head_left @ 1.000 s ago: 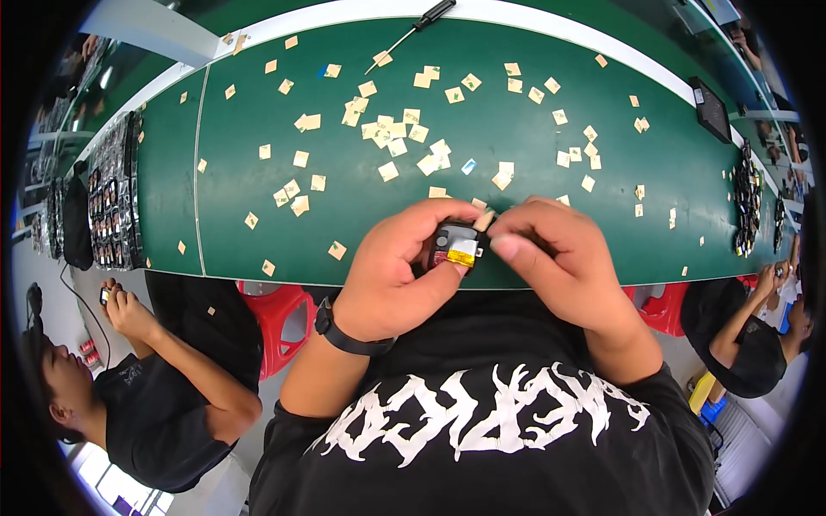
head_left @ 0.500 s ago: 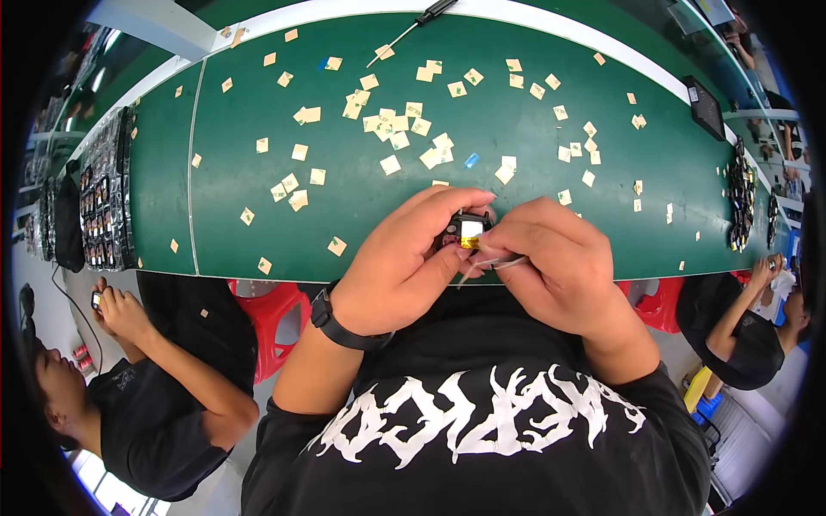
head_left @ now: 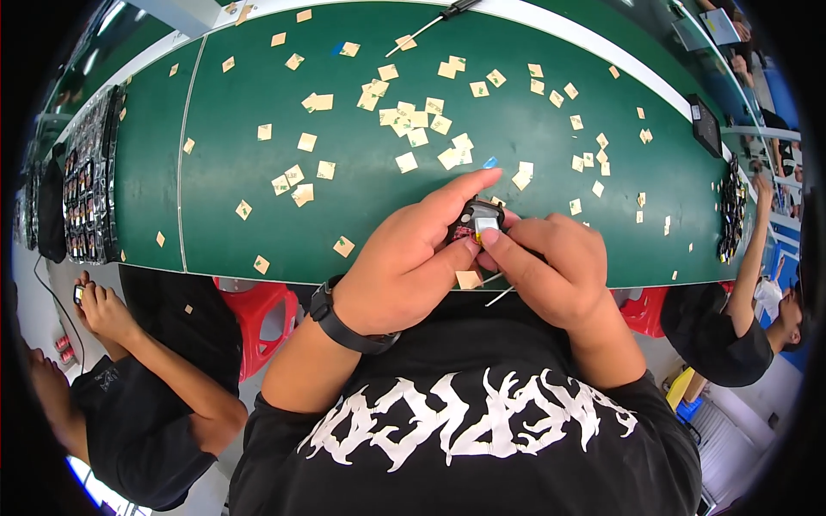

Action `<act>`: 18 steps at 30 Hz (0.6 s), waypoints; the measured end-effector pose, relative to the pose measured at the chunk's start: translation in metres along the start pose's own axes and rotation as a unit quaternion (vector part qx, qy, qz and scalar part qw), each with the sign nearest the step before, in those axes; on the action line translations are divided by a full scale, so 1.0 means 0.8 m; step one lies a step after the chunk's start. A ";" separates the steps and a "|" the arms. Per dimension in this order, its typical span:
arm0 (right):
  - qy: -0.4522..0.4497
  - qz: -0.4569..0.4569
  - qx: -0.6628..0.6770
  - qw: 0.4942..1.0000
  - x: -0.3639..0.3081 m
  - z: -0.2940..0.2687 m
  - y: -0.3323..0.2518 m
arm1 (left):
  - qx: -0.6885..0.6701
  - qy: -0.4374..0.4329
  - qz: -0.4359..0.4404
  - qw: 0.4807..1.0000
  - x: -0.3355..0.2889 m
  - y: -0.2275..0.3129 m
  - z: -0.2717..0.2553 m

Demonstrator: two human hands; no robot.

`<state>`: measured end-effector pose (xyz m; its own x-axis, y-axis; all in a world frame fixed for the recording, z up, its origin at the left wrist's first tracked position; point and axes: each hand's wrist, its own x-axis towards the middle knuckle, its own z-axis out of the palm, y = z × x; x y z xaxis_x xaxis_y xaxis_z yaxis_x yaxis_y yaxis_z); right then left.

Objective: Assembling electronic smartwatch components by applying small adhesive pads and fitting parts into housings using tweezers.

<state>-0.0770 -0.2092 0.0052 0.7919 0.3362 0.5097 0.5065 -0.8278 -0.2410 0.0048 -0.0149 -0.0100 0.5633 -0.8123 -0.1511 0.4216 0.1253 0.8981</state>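
My left hand, wearing a black watch, is closed around a small black electronic housing just above the table's near edge. A silver battery-like block with a yellow edge sits in the housing. The thumb of my right hand presses on that block, its other fingers curled. Two thin pale prongs, seemingly tweezers, stick out below the right hand's curled fingers. A tan paper square is beneath my left fingertips; whether it touches the prongs I cannot tell.
Many small tan squares lie scattered over the green table. A screwdriver rests at the far edge. Trays of small parts stand at left, dark packaged parts at right. Co-workers sit on both sides.
My right thumb has moved onto the silver block, and the prongs now point lower from my right hand. The tan square below my left fingers has come into sight. The view has shifted slightly.
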 end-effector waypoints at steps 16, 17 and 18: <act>0.060 0.137 0.142 0.978 0.012 0.022 -0.029 | -0.016 0.028 0.071 0.997 0.003 -0.010 -0.006; 0.064 0.199 0.215 0.954 0.009 0.021 -0.031 | -0.001 0.019 0.067 0.998 0.002 -0.007 -0.007; 0.067 0.259 0.285 0.921 0.008 0.020 -0.030 | 0.014 0.010 0.063 0.998 0.002 -0.005 -0.008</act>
<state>-0.0786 -0.1801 0.0011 0.9478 -0.1264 0.2927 0.2000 -0.4793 -0.8545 0.0082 -0.0131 -0.0166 0.6239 -0.7802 -0.0448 0.3268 0.2084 0.9218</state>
